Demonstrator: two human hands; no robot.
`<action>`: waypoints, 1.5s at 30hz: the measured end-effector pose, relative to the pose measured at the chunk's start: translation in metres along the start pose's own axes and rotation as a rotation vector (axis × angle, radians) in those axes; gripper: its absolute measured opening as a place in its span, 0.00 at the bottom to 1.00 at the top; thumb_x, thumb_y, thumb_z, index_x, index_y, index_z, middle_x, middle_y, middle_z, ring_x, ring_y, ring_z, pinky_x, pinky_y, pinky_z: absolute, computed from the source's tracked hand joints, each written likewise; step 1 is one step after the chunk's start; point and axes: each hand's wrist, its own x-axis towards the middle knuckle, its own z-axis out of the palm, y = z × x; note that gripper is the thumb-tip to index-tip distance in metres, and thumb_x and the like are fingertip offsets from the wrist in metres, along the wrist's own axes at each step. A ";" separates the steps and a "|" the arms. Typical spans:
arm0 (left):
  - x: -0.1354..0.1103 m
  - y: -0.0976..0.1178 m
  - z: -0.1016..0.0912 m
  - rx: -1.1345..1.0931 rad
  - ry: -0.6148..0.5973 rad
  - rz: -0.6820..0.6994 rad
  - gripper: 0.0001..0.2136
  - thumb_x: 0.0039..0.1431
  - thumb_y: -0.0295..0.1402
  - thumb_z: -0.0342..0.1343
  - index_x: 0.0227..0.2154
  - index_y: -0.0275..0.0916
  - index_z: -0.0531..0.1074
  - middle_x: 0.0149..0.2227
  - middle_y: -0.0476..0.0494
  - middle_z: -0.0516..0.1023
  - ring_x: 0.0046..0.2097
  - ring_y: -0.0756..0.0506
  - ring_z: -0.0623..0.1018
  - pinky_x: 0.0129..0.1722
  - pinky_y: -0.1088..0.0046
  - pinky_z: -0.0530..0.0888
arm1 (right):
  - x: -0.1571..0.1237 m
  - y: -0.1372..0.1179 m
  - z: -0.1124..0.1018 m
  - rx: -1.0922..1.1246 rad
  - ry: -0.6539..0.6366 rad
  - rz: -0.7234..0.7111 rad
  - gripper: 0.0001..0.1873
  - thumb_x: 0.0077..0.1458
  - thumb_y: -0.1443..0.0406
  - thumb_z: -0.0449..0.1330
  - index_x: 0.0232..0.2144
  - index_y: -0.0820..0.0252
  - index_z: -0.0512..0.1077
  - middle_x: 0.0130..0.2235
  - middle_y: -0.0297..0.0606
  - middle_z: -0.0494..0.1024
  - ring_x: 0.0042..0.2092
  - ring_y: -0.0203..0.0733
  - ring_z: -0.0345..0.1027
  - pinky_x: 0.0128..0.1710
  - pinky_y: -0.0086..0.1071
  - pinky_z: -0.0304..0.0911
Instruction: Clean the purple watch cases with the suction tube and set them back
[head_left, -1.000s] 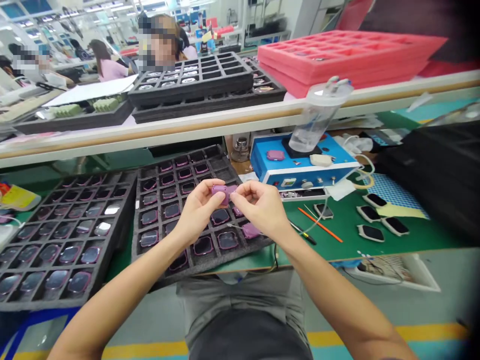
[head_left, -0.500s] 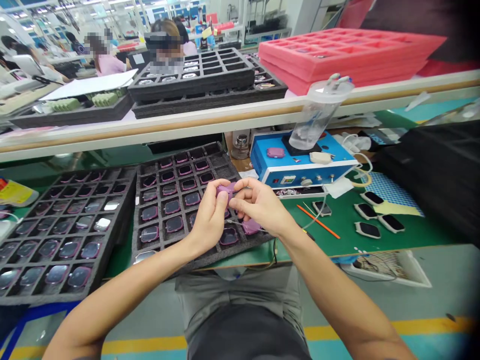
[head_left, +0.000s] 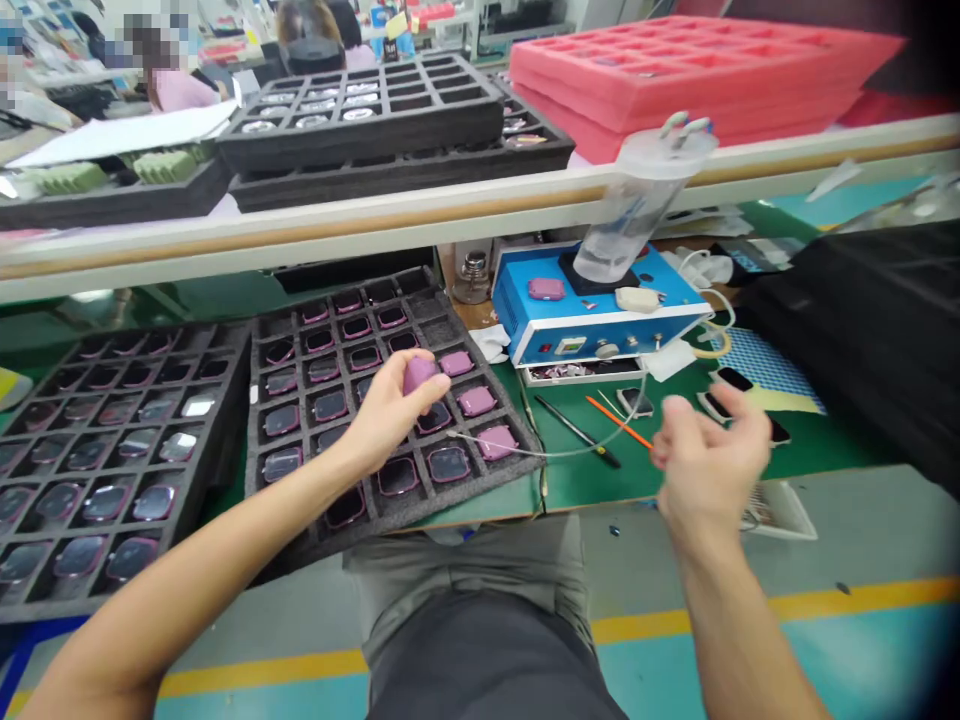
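Note:
My left hand [head_left: 382, 412] is closed, thumb against fingers, on a small purple watch case [head_left: 418, 374]. It is above a dark grey foam tray [head_left: 480, 488] whose compartments hold several purple watch cases with dark screens. In its right column, other purple cases lie back up, such as this watch case [head_left: 478, 401]. My right hand [head_left: 709, 460] is off to the right, slightly blurred, its fingers loosely curled and apart, with nothing visible in them. Behind it are pale-framed watch cases [head_left: 733, 379], partly hidden. A thin clear tube [head_left: 570, 454] stretches across to the tray's right edge.
A second foam tray [head_left: 238, 372] of watch cases stands at left. The blue control box [head_left: 517, 310] carries a clear cylinder [head_left: 626, 215]. A black pen [head_left: 577, 430] and an orange stick [head_left: 619, 420] lie before it. Red foam trays [head_left: 570, 95] sit on the shelf above.
My right hand has left the purple watch case and swung right, towards the pale watch cases. My left hand keeps the case, slightly further left. The thin tube now lies over the tray's edge.

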 end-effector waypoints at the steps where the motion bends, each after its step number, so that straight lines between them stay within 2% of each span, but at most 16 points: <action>1: 0.003 0.003 -0.006 0.028 0.024 0.025 0.16 0.55 0.34 0.62 0.45 0.37 0.67 0.28 0.54 0.65 0.27 0.56 0.65 0.27 0.80 0.62 | 0.005 0.007 -0.014 0.037 -0.099 0.198 0.24 0.49 0.54 0.71 0.43 0.52 0.65 0.22 0.27 0.63 0.19 0.32 0.53 0.16 0.26 0.47; 3: 0.009 0.011 -0.020 0.009 0.077 0.114 0.12 0.57 0.29 0.58 0.43 0.37 0.66 0.25 0.55 0.63 0.25 0.56 0.63 0.25 0.79 0.60 | 0.008 0.015 -0.030 0.078 -0.339 0.491 0.21 0.48 0.50 0.69 0.37 0.55 0.69 0.20 0.26 0.54 0.19 0.30 0.43 0.15 0.26 0.38; 5: 0.012 0.024 -0.037 -0.037 0.167 0.210 0.09 0.59 0.26 0.56 0.41 0.36 0.65 0.26 0.54 0.63 0.25 0.56 0.64 0.26 0.80 0.59 | 0.004 0.015 -0.031 0.144 -0.559 0.569 0.18 0.48 0.50 0.68 0.33 0.55 0.73 0.20 0.26 0.46 0.19 0.30 0.36 0.16 0.27 0.32; 7: 0.012 0.037 -0.054 -0.070 0.270 0.267 0.07 0.60 0.25 0.57 0.40 0.36 0.65 0.27 0.54 0.63 0.26 0.57 0.65 0.28 0.82 0.60 | -0.002 0.008 -0.022 0.247 -0.689 0.492 0.13 0.50 0.52 0.68 0.28 0.52 0.73 0.20 0.28 0.43 0.19 0.32 0.35 0.16 0.30 0.29; 9: 0.010 0.045 -0.067 -0.092 0.363 0.289 0.08 0.60 0.26 0.59 0.40 0.36 0.65 0.29 0.53 0.64 0.27 0.58 0.67 0.29 0.82 0.62 | -0.009 -0.002 -0.007 0.326 -0.788 0.403 0.10 0.51 0.53 0.68 0.27 0.50 0.74 0.21 0.31 0.48 0.19 0.32 0.40 0.15 0.31 0.30; 12: 0.012 0.041 -0.071 -0.174 0.428 0.214 0.07 0.61 0.28 0.56 0.40 0.36 0.65 0.32 0.51 0.68 0.29 0.56 0.71 0.29 0.81 0.65 | -0.020 -0.014 0.026 0.339 -0.879 0.286 0.10 0.50 0.55 0.71 0.33 0.48 0.78 0.25 0.34 0.62 0.22 0.33 0.55 0.15 0.27 0.44; 14: 0.018 0.030 -0.061 -0.253 0.406 0.096 0.07 0.59 0.23 0.49 0.40 0.34 0.66 0.33 0.49 0.70 0.31 0.54 0.74 0.30 0.79 0.68 | -0.025 -0.016 0.050 0.308 -0.892 0.205 0.10 0.50 0.56 0.72 0.35 0.50 0.79 0.27 0.35 0.69 0.25 0.35 0.62 0.18 0.27 0.55; 17: 0.027 0.010 -0.031 -0.299 0.317 -0.045 0.16 0.54 0.17 0.45 0.44 0.33 0.68 0.35 0.46 0.74 0.35 0.52 0.78 0.37 0.75 0.74 | -0.022 -0.013 0.087 0.266 -0.893 0.041 0.09 0.55 0.60 0.70 0.38 0.55 0.79 0.28 0.35 0.73 0.27 0.36 0.66 0.22 0.28 0.63; 21: 0.029 -0.011 0.005 -0.347 0.237 -0.131 0.18 0.56 0.18 0.52 0.49 0.34 0.69 0.40 0.44 0.77 0.38 0.53 0.78 0.43 0.73 0.77 | -0.008 -0.006 0.126 0.197 -0.847 -0.250 0.09 0.61 0.58 0.66 0.39 0.58 0.78 0.39 0.39 0.76 0.33 0.37 0.73 0.28 0.30 0.71; 24: 0.028 -0.022 0.014 -0.371 0.216 -0.142 0.18 0.56 0.22 0.58 0.51 0.34 0.70 0.42 0.41 0.79 0.40 0.52 0.78 0.44 0.73 0.77 | -0.005 0.002 0.144 0.206 -0.780 -0.315 0.13 0.66 0.56 0.60 0.40 0.60 0.74 0.48 0.44 0.77 0.42 0.42 0.77 0.35 0.34 0.77; 26: 0.029 -0.028 0.013 -0.395 0.207 -0.141 0.19 0.53 0.25 0.63 0.49 0.34 0.72 0.44 0.40 0.80 0.42 0.51 0.79 0.45 0.74 0.76 | -0.006 0.010 0.148 0.201 -0.751 -0.303 0.13 0.69 0.56 0.57 0.41 0.61 0.73 0.48 0.45 0.78 0.45 0.44 0.78 0.39 0.36 0.78; 29: 0.031 -0.034 0.009 -0.451 0.186 -0.122 0.20 0.49 0.31 0.70 0.46 0.35 0.75 0.47 0.40 0.81 0.45 0.50 0.80 0.47 0.76 0.76 | -0.008 0.021 0.147 0.151 -0.749 -0.333 0.09 0.68 0.61 0.58 0.44 0.60 0.74 0.46 0.43 0.80 0.44 0.43 0.79 0.44 0.37 0.78; 32: 0.034 -0.037 0.009 -0.467 0.147 -0.091 0.21 0.51 0.34 0.70 0.48 0.38 0.76 0.50 0.40 0.81 0.48 0.50 0.80 0.50 0.76 0.76 | -0.004 0.027 0.143 0.117 -0.748 -0.418 0.07 0.67 0.66 0.60 0.46 0.56 0.76 0.45 0.40 0.80 0.44 0.41 0.78 0.47 0.36 0.76; 36: 0.035 -0.038 0.012 -0.424 0.143 -0.093 0.20 0.53 0.34 0.68 0.49 0.40 0.77 0.52 0.41 0.80 0.52 0.48 0.80 0.57 0.73 0.75 | 0.001 0.027 0.140 0.021 -0.763 -0.546 0.09 0.67 0.69 0.57 0.44 0.54 0.77 0.46 0.39 0.80 0.49 0.43 0.75 0.53 0.41 0.71; 41: 0.034 -0.040 0.014 -0.423 0.156 -0.073 0.18 0.53 0.33 0.68 0.48 0.41 0.78 0.52 0.43 0.81 0.54 0.46 0.80 0.61 0.69 0.75 | 0.000 0.030 0.138 0.044 -0.784 -0.480 0.09 0.69 0.68 0.56 0.44 0.55 0.76 0.47 0.40 0.80 0.51 0.46 0.76 0.54 0.45 0.72; 45: 0.033 -0.041 0.014 -0.433 0.154 -0.058 0.17 0.54 0.31 0.68 0.48 0.41 0.78 0.51 0.44 0.81 0.54 0.47 0.80 0.61 0.71 0.75 | -0.001 0.035 0.138 0.101 -0.777 -0.412 0.08 0.69 0.67 0.56 0.44 0.56 0.76 0.46 0.41 0.80 0.50 0.48 0.76 0.53 0.48 0.73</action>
